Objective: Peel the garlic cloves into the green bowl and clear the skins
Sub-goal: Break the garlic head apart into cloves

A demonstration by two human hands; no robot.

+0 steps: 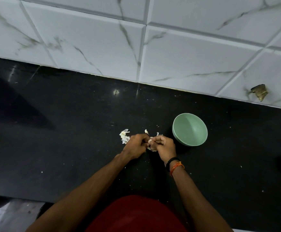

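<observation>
Fingers [154, 141] of both hands pinch one garlic clove [149, 140]
Green bowl [189, 129] sits just right on the black table [69, 131]; skins [124, 136] lie left

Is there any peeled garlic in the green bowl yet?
No, the green bowl shows only its bare inside, with no cloves in it.
</observation>
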